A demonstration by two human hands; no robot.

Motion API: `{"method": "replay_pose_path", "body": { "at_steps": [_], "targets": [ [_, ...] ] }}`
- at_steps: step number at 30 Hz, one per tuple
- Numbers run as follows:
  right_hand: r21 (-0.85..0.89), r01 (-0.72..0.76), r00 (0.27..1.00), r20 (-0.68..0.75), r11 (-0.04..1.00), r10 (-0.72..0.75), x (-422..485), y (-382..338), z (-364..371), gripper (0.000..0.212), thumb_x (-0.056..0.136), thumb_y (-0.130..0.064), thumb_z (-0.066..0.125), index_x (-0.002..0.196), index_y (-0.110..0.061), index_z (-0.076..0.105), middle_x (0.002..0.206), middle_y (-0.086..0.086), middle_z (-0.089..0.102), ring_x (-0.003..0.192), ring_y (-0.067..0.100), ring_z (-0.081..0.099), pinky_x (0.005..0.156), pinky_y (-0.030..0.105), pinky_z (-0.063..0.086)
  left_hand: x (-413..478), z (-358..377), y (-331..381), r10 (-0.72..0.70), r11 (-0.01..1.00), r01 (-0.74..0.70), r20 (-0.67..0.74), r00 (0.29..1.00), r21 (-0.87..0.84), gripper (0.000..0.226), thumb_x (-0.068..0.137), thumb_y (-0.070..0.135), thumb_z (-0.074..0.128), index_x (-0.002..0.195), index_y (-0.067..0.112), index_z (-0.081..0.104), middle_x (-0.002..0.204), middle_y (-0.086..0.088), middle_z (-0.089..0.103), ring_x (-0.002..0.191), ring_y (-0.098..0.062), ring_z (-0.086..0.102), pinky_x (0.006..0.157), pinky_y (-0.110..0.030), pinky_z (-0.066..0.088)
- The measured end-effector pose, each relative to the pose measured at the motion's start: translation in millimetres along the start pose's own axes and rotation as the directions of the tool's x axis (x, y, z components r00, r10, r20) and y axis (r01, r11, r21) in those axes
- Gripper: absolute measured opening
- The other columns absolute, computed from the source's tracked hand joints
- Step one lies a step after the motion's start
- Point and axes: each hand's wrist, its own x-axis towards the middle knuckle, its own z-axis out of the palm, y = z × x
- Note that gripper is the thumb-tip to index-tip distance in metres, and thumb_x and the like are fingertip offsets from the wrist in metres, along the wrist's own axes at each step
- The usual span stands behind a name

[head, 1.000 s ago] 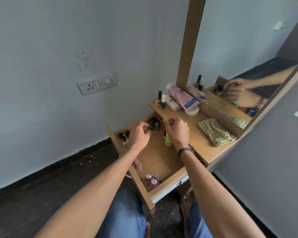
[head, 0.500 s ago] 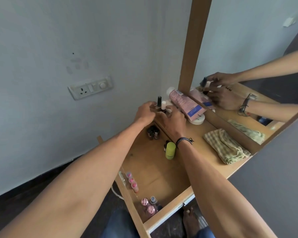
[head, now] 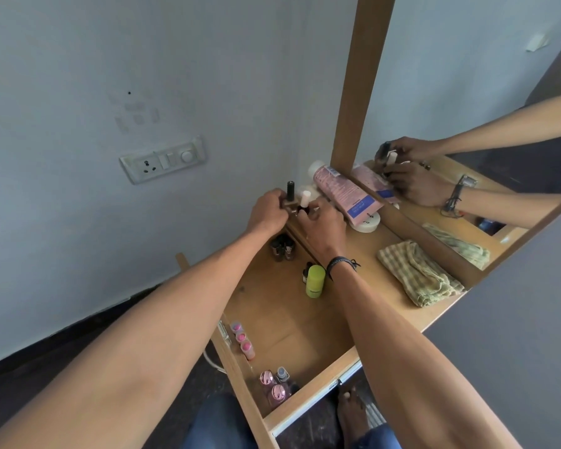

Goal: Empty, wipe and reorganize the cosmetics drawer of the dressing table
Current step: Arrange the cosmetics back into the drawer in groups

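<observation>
Now | left hand (head: 268, 210) pinches black-capped polish bottle (head: 290, 197) | right hand (head: 321, 222) grips white-capped polish bottle (head: 304, 202) | open drawer (head: 311, 380) below both wrists

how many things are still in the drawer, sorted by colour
Pink-capped bottles along the left wall: 3
Shiny pink-capped bottles at the front corner: 2
Grey-capped bottle: 1
Yellow-green tube: 1
Dark bottles at the back: about 3
Small dark bottle beside the tube: 1
Total in the drawer: about 11
</observation>
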Motion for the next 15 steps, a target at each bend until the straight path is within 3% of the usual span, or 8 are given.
{"method": "replay_pose_path", "body": {
  "at_steps": [6,10,12,15],
  "targets": [
    [0.01,-0.022,0.999,-0.025,1.0,0.023,-7.1,-6.8,-3.1,0.022,0.083,-0.04,0.066,0.094,-0.021,0.066,0.08,-0.006,0.067,0.074,0.013,0.062,0.07,0.033,0.054,-46.0,-30.6,-25.6,-0.018,1.0,0.015,-0.145,0.989,-0.024,0.017,0.097,0.013,0.062,0.113,0.018,0.064,0.113,0.006,0.066,0.094,-0.009,0.06,0.076,-0.019,0.042],
    [0.018,0.016,0.999,0.035,1.0,-0.016,-20.0,-17.0,-5.6,0.025,0.085,-0.04,0.068,0.101,-0.021,0.068,0.082,-0.005,0.067,0.076,0.014,0.061,0.067,0.03,0.048,-90.2,-51.9,-62.0,-0.029,0.997,0.044,-0.211,0.977,0.069,0.012,0.096,0.017,0.062,0.108,0.02,0.064,0.105,0.007,0.068,0.091,-0.014,0.065,0.074,-0.029,0.049],
    [0.034,0.036,0.995,0.09,0.999,-0.039,-31.7,-19.7,-0.1,0.023,0.085,-0.04,0.07,0.099,-0.021,0.068,0.079,-0.001,0.067,0.073,0.018,0.062,0.064,0.036,0.048,-109.8,-56.4,-75.6,-0.016,0.992,0.04,-0.194,0.981,0.12,0.011,0.097,0.02,0.061,0.107,0.019,0.063,0.104,0.005,0.067,0.091,-0.016,0.064,0.074,-0.031,0.05],
    [0.002,0.079,0.984,0.157,0.997,-0.078,-53.8,-23.0,17.0,0.025,0.083,-0.045,0.069,0.09,-0.022,0.067,0.071,-0.004,0.066,0.066,0.017,0.063,0.06,0.038,0.051,-128.9,-57.0,-90.4,-0.012,0.991,0.034,-0.164,0.986,0.133,0.013,0.097,0.025,0.06,0.108,0.019,0.062,0.105,0.002,0.068,0.098,-0.022,0.064,0.085,-0.041,0.054]
  ]
}}
